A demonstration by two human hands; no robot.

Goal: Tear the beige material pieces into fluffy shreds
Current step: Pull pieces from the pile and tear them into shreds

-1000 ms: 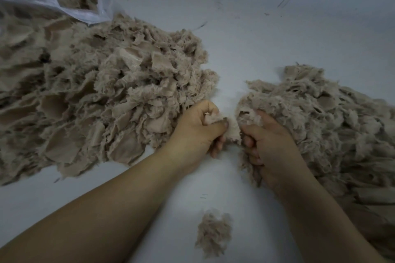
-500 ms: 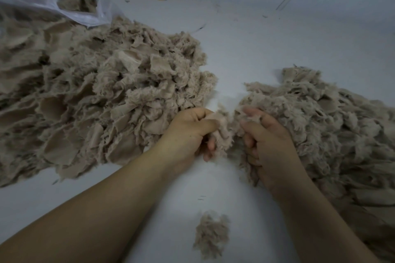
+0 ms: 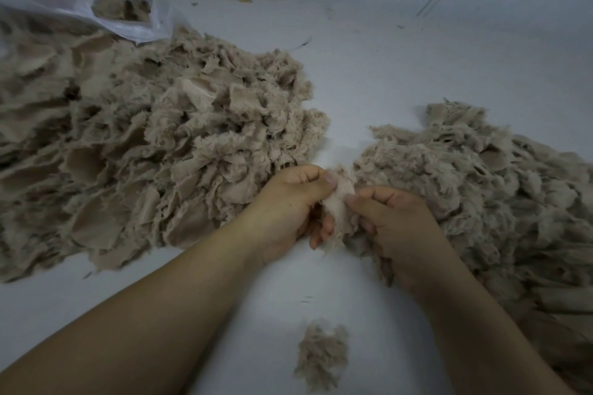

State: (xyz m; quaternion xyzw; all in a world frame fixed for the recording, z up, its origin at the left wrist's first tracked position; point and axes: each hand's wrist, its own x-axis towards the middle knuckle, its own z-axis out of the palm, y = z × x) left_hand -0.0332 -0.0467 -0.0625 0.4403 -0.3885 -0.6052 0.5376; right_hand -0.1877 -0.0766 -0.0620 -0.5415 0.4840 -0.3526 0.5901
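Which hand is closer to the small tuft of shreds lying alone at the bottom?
Right. The right hand is above the small tuft, slightly to its right; the left hand is farther up and to the left. Neither touches it.

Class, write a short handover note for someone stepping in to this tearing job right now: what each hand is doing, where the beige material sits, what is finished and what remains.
Left hand: pinches one side of a small beige material piece.
Right hand: pinches the other side of that piece, above the white work surface.
Large heap of flat beige material pieces: on the left, apparently untorn.
Fluffier beige shred pile: on the right.
Small loose beige tuft: near edge, alone.
White plastic bag: far left, with more beige material inside.
Done: right pile shredded.
Left: tear the held piece, then work through the left heap.
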